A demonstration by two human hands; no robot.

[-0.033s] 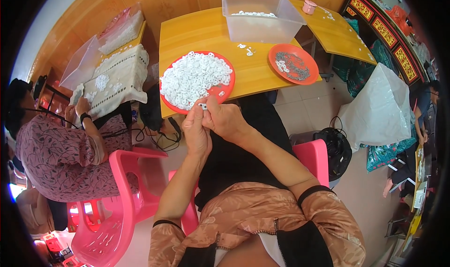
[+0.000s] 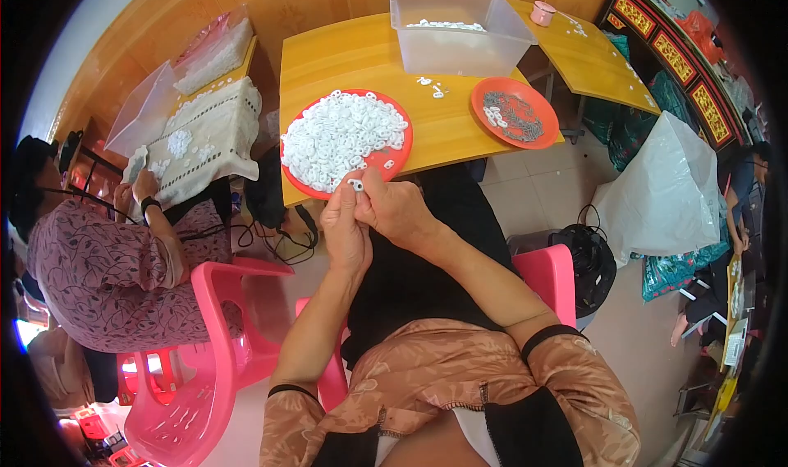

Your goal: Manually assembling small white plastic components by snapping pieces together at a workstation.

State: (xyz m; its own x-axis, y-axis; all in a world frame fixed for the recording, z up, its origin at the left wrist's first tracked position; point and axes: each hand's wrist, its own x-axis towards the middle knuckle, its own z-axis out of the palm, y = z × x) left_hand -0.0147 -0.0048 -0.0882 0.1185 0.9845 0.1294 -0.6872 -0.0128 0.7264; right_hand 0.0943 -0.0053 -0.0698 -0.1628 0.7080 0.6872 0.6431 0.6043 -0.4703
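My left hand (image 2: 345, 225) and my right hand (image 2: 400, 211) meet at the near edge of the table. Between their pinched fingertips is a small white plastic piece with dark holes (image 2: 355, 185). Just beyond them, a round red tray (image 2: 400, 158) carries a large heap of similar white oval pieces (image 2: 341, 135). Farther right, an orange-red plate (image 2: 538, 98) contains small grey metal parts (image 2: 521, 122) and a few white pieces (image 2: 494, 116).
A clear plastic bin (image 2: 460, 52) with white pieces inside stands at the table's back. Loose pieces (image 2: 437, 92) lie before it. To the left, another person (image 2: 123, 262) works at a cloth-covered table (image 2: 222, 130). A pink chair (image 2: 217, 336) and a large white sack (image 2: 665, 192) flank me.
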